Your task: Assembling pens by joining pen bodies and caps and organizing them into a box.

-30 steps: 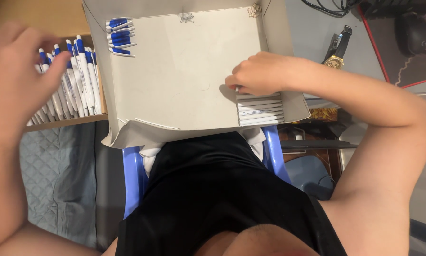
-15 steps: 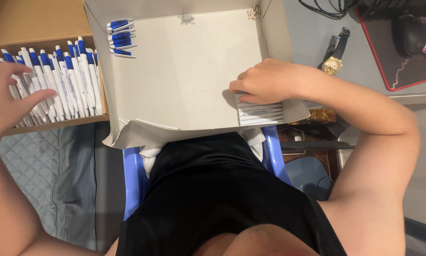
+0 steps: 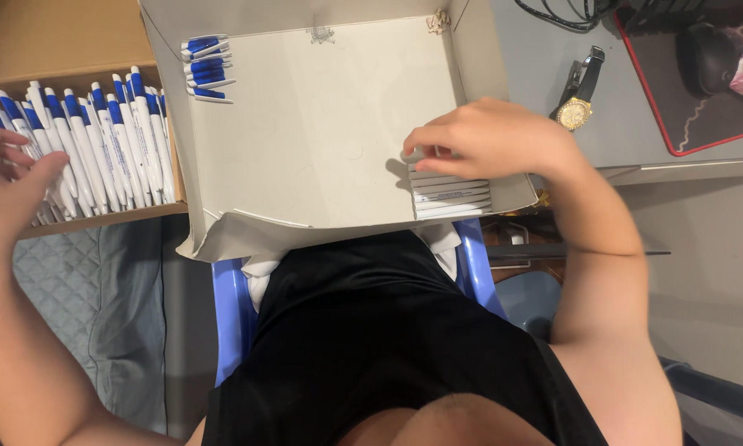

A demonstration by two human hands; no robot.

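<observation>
**Two boxes of pens, a hand at each**

I see my right hand (image 3: 491, 136) resting inside the large grey cardboard box (image 3: 305, 124), fingers curled down onto a neat row of white pens (image 3: 452, 192) laid side by side in the box's near right corner. The fingertips touch the top of that row; I cannot tell whether they actually pinch one.

In the far left corner of the same box lies a small stack of blue-and-white pens (image 3: 204, 68), well apart from the white row. The floor of the box between them is bare.

My left hand (image 3: 8, 186) is spread open, grasping nothing, at the left end of the brown cardboard box (image 3: 49, 49), which holds a dense row of blue-capped white pens (image 3: 99, 140) leaning side by side. The fingers lie over the leftmost ones.

A gold wristwatch (image 3: 578, 103) lies on the grey desk (image 3: 636, 132) just beside the grey box.
</observation>
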